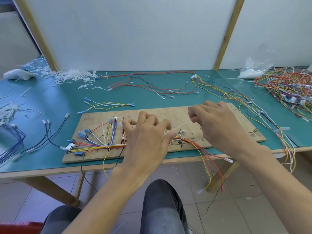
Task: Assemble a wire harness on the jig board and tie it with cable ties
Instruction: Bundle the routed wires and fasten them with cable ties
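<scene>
- The wire harness (101, 146) lay along the near edge of the jig board (177, 112), which sat on the green surface (152, 97). Its blue-tipped branches fanned out at the left end.
- A finished tie (106, 146) already bound the bundle left of the middle, so I judged the tying only partly done.
- My left hand (145, 132) was spread wide over the middle of the board, fingers straight and apart, gripping nothing. Its thumb tip pressed down on the bundle just beside a black peg (179, 132).
- A cable tie (183, 126), a blurred white strip, ran up and to the right from the bundle at that peg toward my other hand.
- My right hand (217, 122) hovered over the right half of the board with its fingers curled, thumb and forefinger pinched together on the tail of the tie.
- The step in hand, as I read it, was cinching this tie round the wires at the peg. I could not tell whether its head was already threaded.
- Right of the peg, the red and yellow wires (205, 154) ran off the near edge of the board and hung toward the floor, untied.
- The next move called for a steady pull on the tail, away from the bundle, while my thumb held the wires together so none slipped out of the loop.
</scene>
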Tool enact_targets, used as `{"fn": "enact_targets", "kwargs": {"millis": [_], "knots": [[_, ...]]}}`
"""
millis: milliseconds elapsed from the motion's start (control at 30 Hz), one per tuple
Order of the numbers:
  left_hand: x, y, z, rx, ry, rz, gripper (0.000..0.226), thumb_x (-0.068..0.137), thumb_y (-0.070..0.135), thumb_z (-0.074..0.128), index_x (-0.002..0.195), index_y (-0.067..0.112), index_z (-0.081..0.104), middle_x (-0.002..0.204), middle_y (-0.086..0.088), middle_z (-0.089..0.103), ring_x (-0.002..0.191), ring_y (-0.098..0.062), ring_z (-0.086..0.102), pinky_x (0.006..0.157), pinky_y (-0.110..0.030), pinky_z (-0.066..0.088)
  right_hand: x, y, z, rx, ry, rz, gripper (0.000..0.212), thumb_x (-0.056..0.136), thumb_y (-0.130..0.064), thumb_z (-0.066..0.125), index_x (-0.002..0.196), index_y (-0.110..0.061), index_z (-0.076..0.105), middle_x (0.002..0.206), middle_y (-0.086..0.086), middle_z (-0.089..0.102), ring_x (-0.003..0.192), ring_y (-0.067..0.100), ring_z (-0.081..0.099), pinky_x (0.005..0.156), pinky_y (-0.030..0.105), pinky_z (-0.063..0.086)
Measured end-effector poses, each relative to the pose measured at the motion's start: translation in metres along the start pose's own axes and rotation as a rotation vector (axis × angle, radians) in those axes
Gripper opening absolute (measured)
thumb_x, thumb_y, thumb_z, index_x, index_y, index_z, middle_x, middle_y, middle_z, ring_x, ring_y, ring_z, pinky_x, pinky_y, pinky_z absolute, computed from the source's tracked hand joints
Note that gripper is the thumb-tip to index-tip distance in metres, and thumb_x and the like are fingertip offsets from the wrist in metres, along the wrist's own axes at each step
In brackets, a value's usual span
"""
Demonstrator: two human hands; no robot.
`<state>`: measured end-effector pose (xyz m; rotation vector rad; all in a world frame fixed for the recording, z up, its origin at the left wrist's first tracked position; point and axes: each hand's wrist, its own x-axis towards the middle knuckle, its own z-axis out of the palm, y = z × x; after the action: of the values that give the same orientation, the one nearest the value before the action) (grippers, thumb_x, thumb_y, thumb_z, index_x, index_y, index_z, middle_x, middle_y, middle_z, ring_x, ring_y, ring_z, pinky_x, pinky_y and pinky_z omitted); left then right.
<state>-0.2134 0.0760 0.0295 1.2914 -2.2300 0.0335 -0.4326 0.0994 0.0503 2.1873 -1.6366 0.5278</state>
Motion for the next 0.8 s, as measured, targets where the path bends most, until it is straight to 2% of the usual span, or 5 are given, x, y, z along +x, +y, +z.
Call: {"fn": "enact_targets", "kwargs": {"millis": [133,233,333,500,800], "knots": [[-0.002,0.002,-0.002,-0.084,0.014,0.042,0.021,0.101,0.044,0.061,0.088,0.034,0.075,0.083,0.020,0.062,0.112,-0.012,0.049,0.089,-0.044,0.023,0.004,-0.008,-0.012,0.235,0.050,-0.001,0.006,0.102,-0.010,0.066,0.100,-0.015,0.063,0.087,-0.011,0.068,0.085,0.024,0.063,0.081,0.047,0.046],[-0.002,0.000,0.000,-0.427,0.034,-0.151,0.014,0.096,0.041,0.071,0.083,0.038,0.076,0.086,0.023,0.061,0.109,-0.007,0.051,0.098,-0.043,0.024,0.005,-0.016,-0.014,0.879,0.070,0.228,0.015,0.101,-0.024,0.070,0.112,-0.015,0.066,0.090,-0.004,0.077,0.089,0.017,0.073,0.084,0.033,0.054],[0.001,0.001,0.001,-0.626,0.001,-0.216,0.015,0.094,0.042,0.074,0.079,0.041,0.076,0.087,0.019,0.071,0.109,-0.009,0.057,0.106,-0.059,0.036,0.002,-0.030,0.000,1.321,0.059,0.437,0.031,0.094,-0.019,0.077,0.122,-0.010,0.068,0.093,0.009,0.080,0.083,0.020,0.073,0.077,0.027,0.056],[0.001,0.011,0.010,-0.652,-0.008,-0.200,0.017,0.094,0.046,0.073,0.082,0.036,0.080,0.081,0.017,0.072,0.104,-0.012,0.059,0.099,-0.060,0.044,-0.005,-0.034,0.027,1.418,0.110,0.509,0.008,0.089,-0.011,0.081,0.097,-0.010,0.081,0.093,0.007,0.079,0.077,0.015,0.068,0.073,0.027,0.055],[0.006,0.011,0.034,-0.452,0.070,-0.237,0.017,0.091,0.055,0.070,0.086,0.041,0.079,0.088,0.018,0.070,0.106,-0.006,0.053,0.102,-0.059,0.031,-0.001,-0.027,0.049,1.426,0.138,0.652,0.009,0.087,-0.017,0.085,0.093,-0.011,0.081,0.084,0.008,0.077,0.077,0.016,0.069,0.066,0.027,0.056]]}}
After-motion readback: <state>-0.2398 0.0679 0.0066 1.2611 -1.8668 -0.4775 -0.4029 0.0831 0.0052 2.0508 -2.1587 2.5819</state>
